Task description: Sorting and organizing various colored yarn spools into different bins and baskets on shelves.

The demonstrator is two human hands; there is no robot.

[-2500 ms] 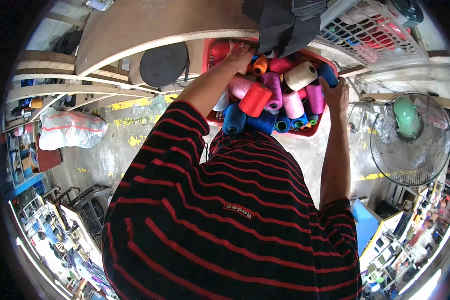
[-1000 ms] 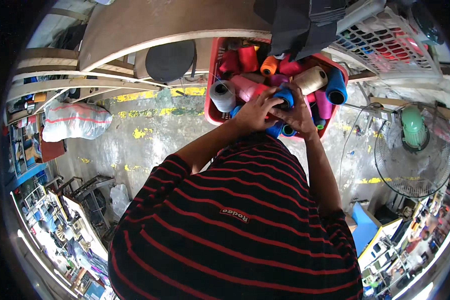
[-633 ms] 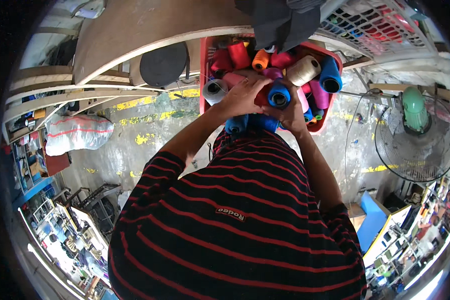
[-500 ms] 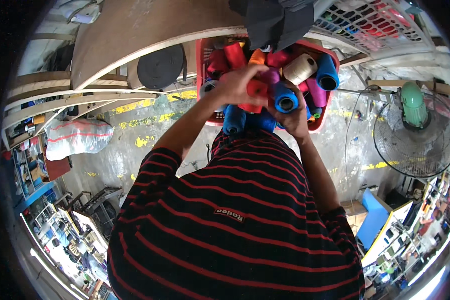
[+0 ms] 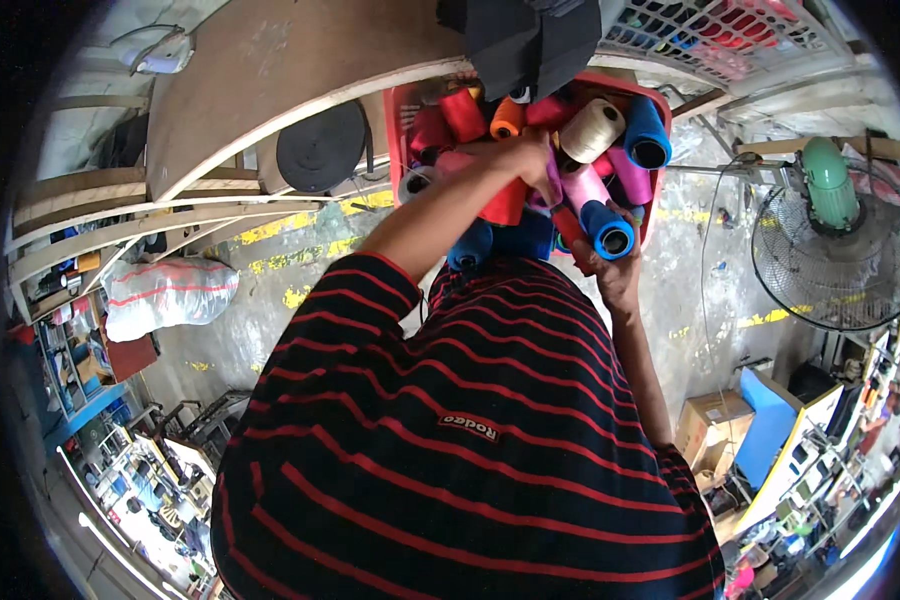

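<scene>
**Workshop floor, thread crate in hand**

Grey concrete floor (image 5: 300, 270) with yellow paint marks below. Left: white bulging plastic sack (image 5: 165, 290) on floor, curved wooden tabletop (image 5: 270, 80) above, black round disc (image 5: 322, 147) under its edge. Centre: red plastic crate (image 5: 398, 120) packed with coloured thread cones, held chest-high against striped shirt. Left hand (image 5: 520, 158) inside crate, fingers curled on red thread cone (image 5: 505, 200). Right hand (image 5: 615, 275) clamped on blue thread cone (image 5: 605, 228) at crate's near edge. Far right: green-motor standing fan (image 5: 835, 250).
</scene>
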